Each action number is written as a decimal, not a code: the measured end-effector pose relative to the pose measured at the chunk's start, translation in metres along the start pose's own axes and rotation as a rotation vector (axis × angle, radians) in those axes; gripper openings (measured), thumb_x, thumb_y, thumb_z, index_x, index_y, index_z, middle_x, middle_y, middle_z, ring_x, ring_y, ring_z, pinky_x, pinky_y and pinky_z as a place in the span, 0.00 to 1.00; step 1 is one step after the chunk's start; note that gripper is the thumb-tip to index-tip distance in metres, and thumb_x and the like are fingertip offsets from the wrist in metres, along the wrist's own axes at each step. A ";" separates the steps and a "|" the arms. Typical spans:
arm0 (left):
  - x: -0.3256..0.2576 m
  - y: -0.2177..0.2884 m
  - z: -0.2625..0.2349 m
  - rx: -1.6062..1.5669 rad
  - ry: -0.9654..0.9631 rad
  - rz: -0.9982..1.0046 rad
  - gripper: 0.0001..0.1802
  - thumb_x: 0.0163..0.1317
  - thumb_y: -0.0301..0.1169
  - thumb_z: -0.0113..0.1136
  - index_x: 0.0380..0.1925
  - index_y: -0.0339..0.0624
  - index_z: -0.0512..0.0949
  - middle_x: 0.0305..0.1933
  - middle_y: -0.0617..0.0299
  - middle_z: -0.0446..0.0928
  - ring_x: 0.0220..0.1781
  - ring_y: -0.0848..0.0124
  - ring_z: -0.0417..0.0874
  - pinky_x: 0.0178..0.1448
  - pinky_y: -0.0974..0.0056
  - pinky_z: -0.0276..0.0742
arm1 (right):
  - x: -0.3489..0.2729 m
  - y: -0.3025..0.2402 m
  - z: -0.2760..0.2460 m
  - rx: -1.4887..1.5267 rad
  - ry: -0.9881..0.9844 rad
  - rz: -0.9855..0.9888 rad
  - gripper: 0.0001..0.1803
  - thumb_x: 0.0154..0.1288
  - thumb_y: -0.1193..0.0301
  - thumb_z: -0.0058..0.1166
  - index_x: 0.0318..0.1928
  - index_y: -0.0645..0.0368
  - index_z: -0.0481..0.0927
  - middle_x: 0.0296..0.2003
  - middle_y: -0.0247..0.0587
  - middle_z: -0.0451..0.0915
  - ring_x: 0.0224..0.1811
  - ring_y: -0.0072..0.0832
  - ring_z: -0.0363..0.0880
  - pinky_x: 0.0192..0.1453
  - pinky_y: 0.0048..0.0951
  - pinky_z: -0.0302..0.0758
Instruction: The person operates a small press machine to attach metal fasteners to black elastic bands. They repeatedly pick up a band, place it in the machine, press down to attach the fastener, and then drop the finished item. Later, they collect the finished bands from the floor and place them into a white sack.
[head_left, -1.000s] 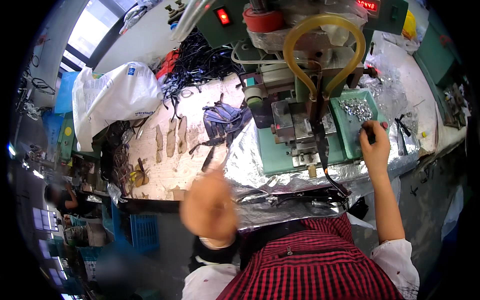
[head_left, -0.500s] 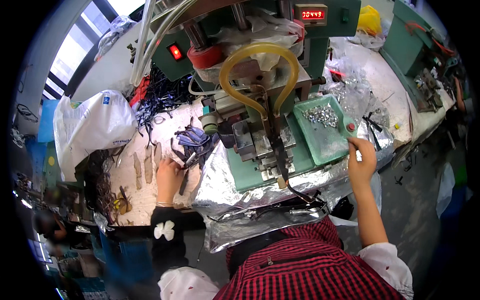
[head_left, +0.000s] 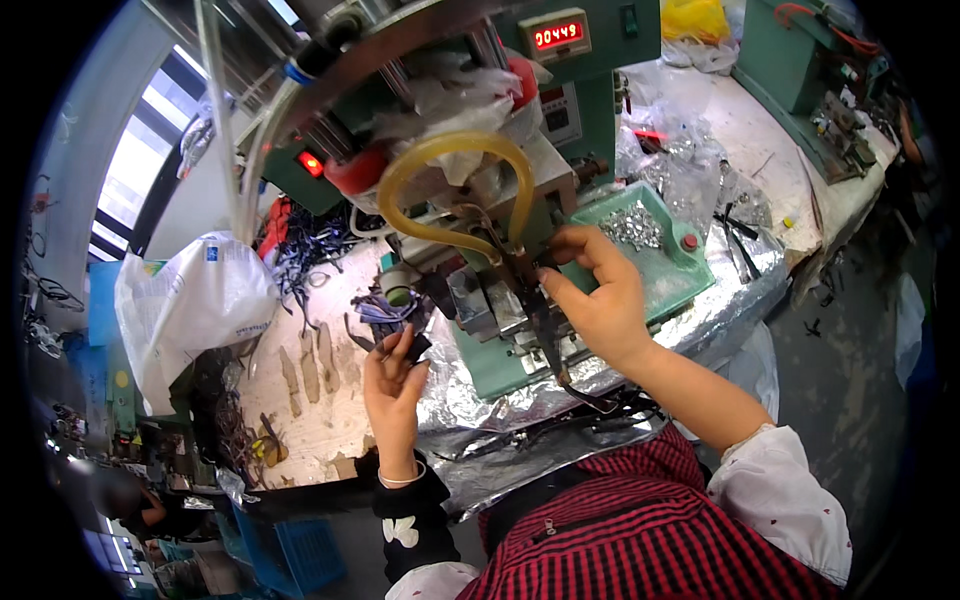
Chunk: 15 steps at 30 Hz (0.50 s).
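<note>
My left hand (head_left: 395, 385) has its fingers bent round a dark strip (head_left: 418, 346), in front of a pile of bluish-purple and black straps (head_left: 388, 308). My right hand (head_left: 605, 305) reaches in over the near part of a green press machine (head_left: 490, 378), thumb and forefinger close together beside its metal tooling. Whatever lies between those fingertips is too small or hidden to make out. A long dark arm (head_left: 540, 335) slants down from the tooling, just left of my right hand. Behind that hand is a green tray (head_left: 690, 278) with small shiny metal pieces (head_left: 635, 226).
A yellow tube loop (head_left: 383, 195) curves out over the tooling. A white plastic bag (head_left: 190, 310) and black cords (head_left: 310, 255) lie at left. Flat brown strips (head_left: 308, 365) rest on the table. Silver foil (head_left: 740, 285) covers the table's front edge; plastic bags (head_left: 690, 135) lie beyond the tray.
My right hand has moved left from the tray's right edge to the machine's tooling. My left hand has come away from the strap pile with a dark strip. The view has shifted.
</note>
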<state>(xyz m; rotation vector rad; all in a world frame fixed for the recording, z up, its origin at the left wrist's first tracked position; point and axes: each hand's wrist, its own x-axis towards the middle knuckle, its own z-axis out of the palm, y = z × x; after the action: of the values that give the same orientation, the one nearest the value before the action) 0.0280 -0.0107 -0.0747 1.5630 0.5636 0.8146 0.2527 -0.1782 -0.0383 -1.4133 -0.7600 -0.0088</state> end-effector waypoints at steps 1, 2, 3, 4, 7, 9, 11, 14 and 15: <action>-0.004 0.000 0.000 0.041 0.100 0.009 0.19 0.68 0.18 0.55 0.59 0.28 0.71 0.56 0.46 0.81 0.56 0.70 0.81 0.50 0.72 0.76 | -0.005 0.002 0.002 0.013 0.023 -0.009 0.18 0.57 0.77 0.63 0.50 0.64 0.78 0.38 0.42 0.83 0.42 0.29 0.83 0.50 0.28 0.76; -0.007 0.009 0.003 0.155 0.146 0.009 0.15 0.68 0.18 0.56 0.54 0.28 0.75 0.49 0.50 0.83 0.50 0.74 0.81 0.45 0.74 0.74 | -0.009 0.002 0.003 0.070 0.015 0.049 0.19 0.58 0.77 0.63 0.51 0.64 0.77 0.39 0.41 0.83 0.42 0.27 0.83 0.50 0.27 0.76; -0.011 0.022 0.007 0.270 0.189 0.010 0.12 0.69 0.19 0.56 0.50 0.28 0.79 0.42 0.54 0.84 0.43 0.77 0.81 0.40 0.76 0.72 | -0.011 0.002 0.002 0.127 0.009 0.107 0.20 0.58 0.77 0.63 0.52 0.64 0.76 0.39 0.41 0.83 0.42 0.25 0.83 0.50 0.26 0.75; -0.010 0.035 0.017 0.468 0.232 0.257 0.08 0.67 0.20 0.59 0.42 0.30 0.84 0.34 0.59 0.82 0.35 0.78 0.78 0.35 0.77 0.68 | -0.009 -0.002 0.003 0.189 0.005 0.148 0.21 0.59 0.77 0.63 0.53 0.65 0.75 0.40 0.41 0.84 0.43 0.24 0.82 0.51 0.26 0.75; -0.010 0.086 0.050 0.681 0.176 0.750 0.09 0.61 0.18 0.63 0.42 0.32 0.84 0.34 0.54 0.82 0.36 0.67 0.81 0.40 0.68 0.78 | -0.006 -0.019 0.007 0.281 -0.066 0.190 0.22 0.60 0.78 0.62 0.55 0.66 0.74 0.42 0.40 0.83 0.44 0.21 0.81 0.51 0.25 0.74; -0.010 0.092 0.061 0.705 0.144 0.912 0.10 0.61 0.18 0.63 0.43 0.33 0.84 0.39 0.48 0.84 0.38 0.61 0.84 0.44 0.64 0.81 | -0.008 -0.036 0.006 0.289 -0.080 0.204 0.24 0.60 0.78 0.61 0.57 0.66 0.73 0.49 0.42 0.81 0.47 0.24 0.81 0.54 0.27 0.74; -0.016 0.086 0.062 0.793 0.009 0.988 0.15 0.53 0.20 0.68 0.43 0.35 0.84 0.45 0.44 0.85 0.35 0.60 0.86 0.38 0.64 0.82 | -0.014 -0.041 0.005 0.291 -0.071 0.207 0.25 0.61 0.78 0.59 0.59 0.66 0.71 0.52 0.44 0.80 0.49 0.27 0.81 0.56 0.28 0.74; -0.013 0.080 0.092 0.752 -0.197 1.112 0.17 0.48 0.23 0.71 0.41 0.36 0.84 0.47 0.48 0.85 0.32 0.64 0.84 0.34 0.66 0.80 | -0.017 -0.055 -0.011 0.172 -0.227 0.128 0.31 0.61 0.78 0.57 0.65 0.64 0.68 0.57 0.48 0.78 0.56 0.35 0.80 0.62 0.34 0.74; -0.009 0.074 0.100 0.758 -0.246 1.178 0.17 0.47 0.25 0.72 0.40 0.37 0.85 0.48 0.49 0.85 0.32 0.66 0.84 0.33 0.67 0.79 | -0.013 -0.054 -0.016 0.117 -0.276 0.097 0.31 0.61 0.77 0.57 0.66 0.63 0.67 0.58 0.49 0.78 0.58 0.36 0.80 0.63 0.35 0.74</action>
<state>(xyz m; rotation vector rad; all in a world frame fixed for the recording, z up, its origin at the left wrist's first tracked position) 0.0923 -0.0929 -0.0066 2.7014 -0.3814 1.3056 0.2262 -0.2083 0.0033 -1.3529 -0.9029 0.3072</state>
